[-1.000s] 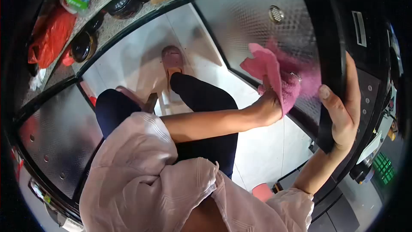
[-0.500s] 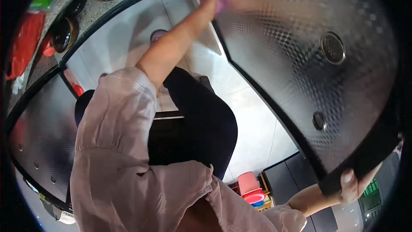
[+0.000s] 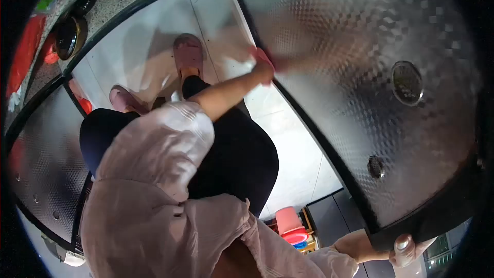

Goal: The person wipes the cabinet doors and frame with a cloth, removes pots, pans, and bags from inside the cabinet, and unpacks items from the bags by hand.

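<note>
My left hand (image 3: 264, 70) reaches across my body, closed on a pink cloth (image 3: 261, 56). The cloth touches the dark frame of a shiny, textured silver panel (image 3: 334, 82). My fingers are partly hidden by the cloth and blurred. The panel has a black border and round metal grilles (image 3: 407, 83), and it reflects my arm. At the lower right, my right hand (image 3: 405, 251) grips the panel's bottom black edge, its thumb on the near side.
A similar panel (image 3: 46, 170) stands at the left. Dark pots (image 3: 71, 37) sit on a speckled counter (image 3: 118, 13), beside a red bag (image 3: 25, 46). My pink shoes (image 3: 188, 54) are on the white tiled floor (image 3: 293, 139). A pink bucket (image 3: 288, 220) is lower down.
My left hand has moved with the pink cloth from the panel's upper corner down along its side edge. The panel and my right hand appear slightly lower and further left in view.
</note>
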### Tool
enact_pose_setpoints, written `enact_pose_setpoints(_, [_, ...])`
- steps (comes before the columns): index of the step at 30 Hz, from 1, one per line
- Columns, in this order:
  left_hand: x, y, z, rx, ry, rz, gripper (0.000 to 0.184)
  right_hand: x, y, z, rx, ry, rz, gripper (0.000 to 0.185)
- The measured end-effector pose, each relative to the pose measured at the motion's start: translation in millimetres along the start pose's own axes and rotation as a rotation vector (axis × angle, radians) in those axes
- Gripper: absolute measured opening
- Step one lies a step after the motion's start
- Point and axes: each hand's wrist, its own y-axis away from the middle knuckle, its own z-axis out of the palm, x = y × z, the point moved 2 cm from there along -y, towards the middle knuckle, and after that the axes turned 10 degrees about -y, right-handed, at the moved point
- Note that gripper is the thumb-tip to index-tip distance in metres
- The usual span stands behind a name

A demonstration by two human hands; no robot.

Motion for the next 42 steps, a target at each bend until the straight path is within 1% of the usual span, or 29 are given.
enact_pose_setpoints(6, [40, 81, -81, 0.195, 0.259, 0.412, 0.023, 8, -1, 14, -0.043, -0.020, 0.089, 0.093])
enact_pose_setpoints(7, [48, 85, -90, 0.198, 0.193, 0.414, 0.025, 10, -6, 20, -0.062, -0.023, 0.124, 0.093])
enact_pose_setpoints(9, [73, 132, -169, 0.260, 0.597, 0.502, 0.029, 10, -18, 39, -0.111, -0.044, 0.224, 0.093])
enact_pose_setpoints(10, [82, 129, -161, 0.121, 0.553, 0.395, 0.032, 5, -22, 52, -0.133, -0.070, 0.284, 0.093])
enact_pose_setpoints(11, [99, 153, -214, 0.087, 0.548, 0.521, 0.033, -1, -27, 63, -0.143, -0.130, 0.352, 0.094])
enact_pose_setpoints(12, [111, 154, -224, 0.064, 0.530, 0.637, 0.033, -7, -31, 74, -0.149, -0.189, 0.422, 0.094])
enact_pose_setpoints(14, [146, 165, -259, -0.307, 0.916, 0.413, 0.029, -11, -35, 69, -0.284, -0.160, 0.382, 0.083])
enact_pose_setpoints(15, [172, 180, -284, -0.641, 1.277, 0.017, 0.024, -13, -37, 66, -0.365, -0.142, 0.359, 0.078])
enact_pose_setpoints(16, [197, 140, -255, -0.760, 0.897, 0.068, 0.028, -18, -38, 66, -0.406, -0.122, 0.333, 0.073])
enact_pose_setpoints(17, [201, 184, -298, -0.570, 0.960, 0.107, 0.013, -23, -39, 68, -0.452, -0.100, 0.301, 0.069])
enact_pose_setpoints(18, [210, 194, -335, -0.640, 0.962, 0.313, 0.018, -25, -40, 68, -0.472, -0.093, 0.272, 0.063])
enact_pose_setpoints(20, [236, 218, -369, -0.142, 0.857, 0.502, 0.026, -27, -39, 71, -0.501, -0.176, 0.237, 0.059])
enact_pose_setpoints(21, [252, 246, -387, 0.026, 0.794, 0.517, 0.027, -28, -36, 72, -0.485, -0.223, 0.225, 0.057])
enact_pose_setpoints(23, [283, 302, -426, 0.371, 0.631, 0.488, 0.029, -28, -33, 64, -0.516, -0.098, 0.153, 0.049])
enact_pose_setpoints(24, [289, 324, -449, 0.428, 0.587, 0.553, 0.026, -28, -29, 57, -0.519, -0.061, 0.216, 0.044])
enact_pose_setpoints(25, [295, 344, -464, 0.480, 0.544, 0.630, 0.023, -33, -24, 47, -0.499, -0.050, 0.145, 0.041])
enact_pose_setpoints(27, [294, 377, -460, 0.694, 0.507, 0.554, 0.024, -30, 9, 17, -0.099, -0.263, 0.085, 0.041])
enact_pose_setpoints(28, [295, 397, -467, 0.610, 0.541, 0.491, 0.023, -36, 33, 6, 0.099, -0.294, 0.022, 0.040])
enact_pose_setpoints(29, [298, 414, -473, 0.526, 0.570, 0.416, 0.022, -30, 62, -5, 0.223, -0.250, 0.001, 0.034])
enact_pose_setpoints(31, [297, 422, -458, 0.495, 0.423, 0.322, 0.027, -11, 129, -16, 0.200, -0.095, 0.034, 0.028])
enact_pose_setpoints(32, [298, 423, -453, 0.485, 0.347, 0.269, 0.030, -5, 156, -7, 0.179, -0.225, 0.236, 0.026])
enact_pose_setpoints(33, [307, 426, -447, 0.473, 0.321, 0.289, 0.028, 1, 182, 8, 0.157, -0.363, 0.432, 0.025])
enact_pose_setpoints(35, [333, 424, -434, 0.452, 0.269, 0.338, 0.024, 3, 211, 40, 0.213, -0.239, 0.217, 0.024])
enact_pose_setpoints(36, [342, 417, -419, 0.572, 0.238, 0.455, 0.020, 8, 223, 56, 0.280, -0.482, 0.283, 0.023])
enact_pose_setpoints(37, [350, 414, -416, 0.538, 0.143, 0.431, 0.021, 15, 234, 67, 0.345, -0.727, 0.340, 0.022])
enact_pose_setpoints(38, [356, 410, -416, 0.511, 0.047, 0.406, 0.022, 26, 245, 69, 0.418, -0.915, 0.527, 0.020])
enact_pose_setpoints(40, [364, 407, -431, 0.439, -0.081, 0.374, 0.024, 27, 242, 52, 0.518, -0.620, 0.391, 0.019])
enact_pose_setpoints(41, [373, 420, -467, 0.438, -0.225, 0.466, 0.029, 27, 235, 42, 0.559, -0.472, 0.328, 0.018])
enact_pose_setpoints(42, [378, 427, -491, 0.477, -0.325, 0.474, 0.033, 19, 226, 28, 0.752, -0.338, 0.304, 0.016])
